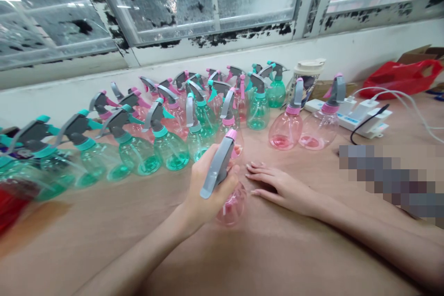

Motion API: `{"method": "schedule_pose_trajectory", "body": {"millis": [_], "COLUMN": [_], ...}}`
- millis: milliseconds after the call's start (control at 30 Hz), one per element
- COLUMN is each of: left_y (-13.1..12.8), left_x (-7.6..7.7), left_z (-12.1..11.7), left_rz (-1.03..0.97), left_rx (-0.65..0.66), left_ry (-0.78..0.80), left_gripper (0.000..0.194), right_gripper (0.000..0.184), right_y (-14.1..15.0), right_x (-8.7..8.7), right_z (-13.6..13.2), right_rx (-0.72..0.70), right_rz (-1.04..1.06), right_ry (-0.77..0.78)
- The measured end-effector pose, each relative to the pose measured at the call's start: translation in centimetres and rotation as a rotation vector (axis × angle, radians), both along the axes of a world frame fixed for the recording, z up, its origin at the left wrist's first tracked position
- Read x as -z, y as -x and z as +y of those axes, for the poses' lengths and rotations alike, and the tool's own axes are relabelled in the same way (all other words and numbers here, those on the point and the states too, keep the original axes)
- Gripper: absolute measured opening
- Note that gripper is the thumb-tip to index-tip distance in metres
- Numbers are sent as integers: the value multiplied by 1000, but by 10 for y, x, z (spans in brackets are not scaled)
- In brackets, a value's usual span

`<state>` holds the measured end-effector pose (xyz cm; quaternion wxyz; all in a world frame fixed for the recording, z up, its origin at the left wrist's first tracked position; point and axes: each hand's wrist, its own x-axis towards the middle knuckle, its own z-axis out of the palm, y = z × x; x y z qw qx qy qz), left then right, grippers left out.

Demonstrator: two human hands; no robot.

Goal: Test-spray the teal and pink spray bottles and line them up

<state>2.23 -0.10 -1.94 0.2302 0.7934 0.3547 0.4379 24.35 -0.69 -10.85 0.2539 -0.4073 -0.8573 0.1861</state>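
My left hand is wrapped round the neck of a pink spray bottle with a grey and pink trigger head. Whether the bottle touches the table, I cannot tell. My right hand lies on the wooden table just right of that bottle, fingers stretched out, holding nothing. Beyond my hands, two pink spray bottles stand side by side. A row of green spray bottles runs off to the left, with more pink and green ones crowded behind it.
A white power strip with plugs and cables lies at the right. Near it are a patterned paper cup and a red plastic bag. Something red is blurred at the left edge. Windows line the wall behind.
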Motion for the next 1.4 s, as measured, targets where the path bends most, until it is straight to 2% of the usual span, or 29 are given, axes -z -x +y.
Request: {"method": "schedule_pose_trajectory", "body": {"millis": [233, 533, 767, 1067, 1400], "left_y": [0, 2, 0, 1, 1], "left_x": [-1, 1, 0, -6, -3], "left_z": [0, 0, 0, 1, 0], "left_rz": [-40, 2, -15, -17, -39], "left_rx": [38, 2, 17, 38, 6], "left_ry": [64, 8, 26, 55, 90], "left_gripper": [27, 25, 25, 7, 12], "right_gripper": [45, 46, 45, 46, 47], "right_y": [0, 0, 0, -1, 0], "right_x": [-1, -1, 1, -1, 0], "right_z": [-1, -1, -1, -1, 0], "right_rx": [12, 12, 12, 10, 11], "right_rz": [-3, -23, 4, -51, -31], "right_ry": [3, -2, -14, -18, -16]}}
